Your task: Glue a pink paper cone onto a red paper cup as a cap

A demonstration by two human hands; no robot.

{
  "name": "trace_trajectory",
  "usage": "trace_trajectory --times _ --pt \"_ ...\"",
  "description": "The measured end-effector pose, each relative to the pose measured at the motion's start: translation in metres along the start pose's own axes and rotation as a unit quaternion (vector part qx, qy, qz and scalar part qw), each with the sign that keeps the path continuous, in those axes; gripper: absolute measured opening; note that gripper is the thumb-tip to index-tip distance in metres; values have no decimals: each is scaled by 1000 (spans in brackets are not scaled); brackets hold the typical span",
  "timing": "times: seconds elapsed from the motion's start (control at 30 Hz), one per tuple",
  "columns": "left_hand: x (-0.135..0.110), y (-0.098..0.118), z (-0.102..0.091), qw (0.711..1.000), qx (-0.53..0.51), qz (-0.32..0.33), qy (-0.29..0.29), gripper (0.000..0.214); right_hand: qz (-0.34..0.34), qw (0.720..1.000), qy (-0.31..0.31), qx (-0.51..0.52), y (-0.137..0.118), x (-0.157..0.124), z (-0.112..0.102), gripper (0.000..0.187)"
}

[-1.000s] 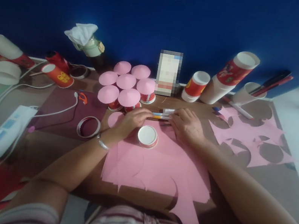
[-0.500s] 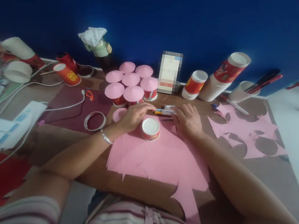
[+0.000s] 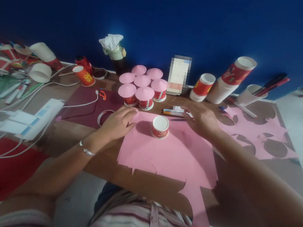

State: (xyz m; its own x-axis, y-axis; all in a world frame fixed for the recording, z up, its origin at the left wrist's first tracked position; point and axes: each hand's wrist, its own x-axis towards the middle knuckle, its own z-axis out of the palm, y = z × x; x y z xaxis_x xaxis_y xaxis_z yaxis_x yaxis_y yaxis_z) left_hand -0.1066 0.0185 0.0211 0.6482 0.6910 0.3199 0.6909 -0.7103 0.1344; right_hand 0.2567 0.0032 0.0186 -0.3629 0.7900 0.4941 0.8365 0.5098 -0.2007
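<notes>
My left hand rests knuckles up at the left top corner of a large pink paper sheet, fingers curled over a small pink paper circle. A red paper cup stands upside down on the sheet between my hands. My right hand lies flat with fingers stretched, its tips beside a few markers on the table just behind the sheet. Neither hand touches the cup.
Several red cups with pink cone tops stand behind the sheet. A tape roll sits by my left hand, scissors behind it. A power strip with cables lies left. Cut pink scraps, cup stacks and a pen cup are right.
Both hands have left the markers. My left hand slid left and down onto the pink circle; my right hand drew back slightly to the right. The view shifted left.
</notes>
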Motion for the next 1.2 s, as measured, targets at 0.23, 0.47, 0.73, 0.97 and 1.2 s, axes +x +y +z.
trace_trajectory --times 0.23,0.47,0.73,0.97,1.2 --pt "-5 1 -17 990 48 -105 -84 59 24 998 -58 -6 -17 -10 -14 30" --pt "5 -4 -19 977 45 -157 -140 66 50 996 -77 -8 -25 -23 -5 27" --pt "0 -6 -12 985 36 -133 -103 59 49 996 -59 45 -29 -30 6 23" --pt "4 35 -15 983 -166 -43 66 58 66 995 -62 49 -26 -31 10 26" --pt "32 58 12 934 -356 0 -16 82 75 996 -43 13 -18 -33 13 23"
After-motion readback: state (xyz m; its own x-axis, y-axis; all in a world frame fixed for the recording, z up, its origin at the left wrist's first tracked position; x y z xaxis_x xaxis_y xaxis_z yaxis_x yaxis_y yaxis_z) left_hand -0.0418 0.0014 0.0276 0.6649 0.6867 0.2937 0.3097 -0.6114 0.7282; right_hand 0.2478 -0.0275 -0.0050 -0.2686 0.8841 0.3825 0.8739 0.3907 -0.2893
